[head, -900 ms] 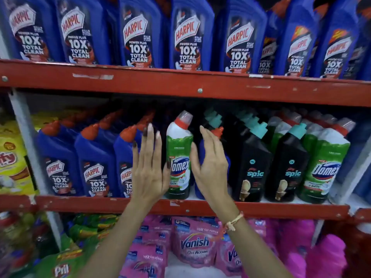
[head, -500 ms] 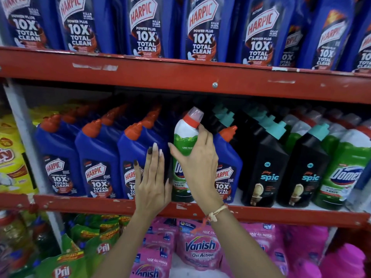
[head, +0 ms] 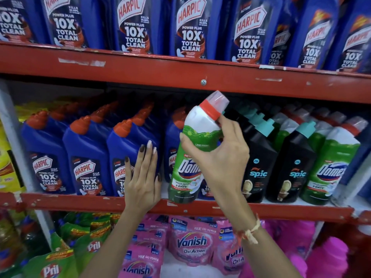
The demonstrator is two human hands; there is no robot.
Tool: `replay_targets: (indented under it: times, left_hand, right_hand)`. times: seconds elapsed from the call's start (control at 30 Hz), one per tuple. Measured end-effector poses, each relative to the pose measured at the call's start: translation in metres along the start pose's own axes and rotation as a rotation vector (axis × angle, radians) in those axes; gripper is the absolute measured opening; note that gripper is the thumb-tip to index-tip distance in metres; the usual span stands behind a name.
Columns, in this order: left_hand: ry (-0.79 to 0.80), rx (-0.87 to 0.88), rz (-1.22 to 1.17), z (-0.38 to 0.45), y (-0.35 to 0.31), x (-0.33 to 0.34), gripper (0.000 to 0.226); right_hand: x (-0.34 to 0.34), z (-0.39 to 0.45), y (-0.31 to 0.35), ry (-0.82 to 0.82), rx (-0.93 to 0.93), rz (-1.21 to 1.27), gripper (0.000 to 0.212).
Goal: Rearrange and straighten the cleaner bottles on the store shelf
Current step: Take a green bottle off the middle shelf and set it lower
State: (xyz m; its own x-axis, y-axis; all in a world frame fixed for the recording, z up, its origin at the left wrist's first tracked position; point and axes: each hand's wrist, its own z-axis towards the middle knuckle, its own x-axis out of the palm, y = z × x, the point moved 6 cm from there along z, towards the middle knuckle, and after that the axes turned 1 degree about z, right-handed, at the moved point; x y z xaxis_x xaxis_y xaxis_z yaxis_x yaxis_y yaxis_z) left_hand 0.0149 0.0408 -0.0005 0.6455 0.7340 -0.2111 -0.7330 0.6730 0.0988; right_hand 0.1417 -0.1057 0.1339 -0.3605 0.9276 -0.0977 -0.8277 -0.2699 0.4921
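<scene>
At middle shelf [head: 281, 209] front: right hand [head: 218, 157] clamped around neck of green Domex bottle [head: 186, 167], tilted, base at shelf edge; contents not visible. Left hand [head: 143, 181] flat, fingers extended, touching blue Harpic bottle [head: 124, 157]. Black Spic bottles [head: 259, 157] just right.

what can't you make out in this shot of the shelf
- Domex bottle, head view: the right hand covers the end of its brand name.
- Blue Harpic bottle behind it: label mostly hidden by the Domex bottle.
- Third Harpic label: partly covered by the left hand.
- Top-shelf Harpic bottles: caps cut off by the frame's top edge.
</scene>
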Motion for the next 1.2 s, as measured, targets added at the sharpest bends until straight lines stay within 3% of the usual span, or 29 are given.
replay_targets:
  times: [0.23,0.43,0.63,0.73,0.9,1.2]
  left_hand:
    - [0.103,0.054,0.08,-0.016,-0.011,0.006,0.06]
    - [0.099,0.053,0.094,-0.017,-0.009,0.007,0.06]
    - [0.066,0.055,0.123,-0.019,-0.008,0.011,0.06]
    - [0.046,0.052,0.116,-0.021,-0.007,0.01,0.06]
    - [0.036,0.037,0.134,-0.021,-0.008,0.01,0.06]
    - [0.021,0.031,0.116,-0.021,-0.007,0.009,0.059]
  right_hand:
    - [-0.026,-0.046,-0.021,0.105,0.054,0.009,0.064]
    - [-0.014,-0.124,-0.067,0.21,0.147,-0.058,0.061]
    - [0.009,-0.197,-0.129,0.39,0.366,-0.157,0.065]
    - [0.014,-0.223,-0.144,0.422,0.372,-0.242,0.069]
    - [0.018,-0.245,-0.157,0.47,0.367,-0.341,0.08]
    - [0.011,-0.259,-0.175,0.524,0.484,-0.32,0.077]
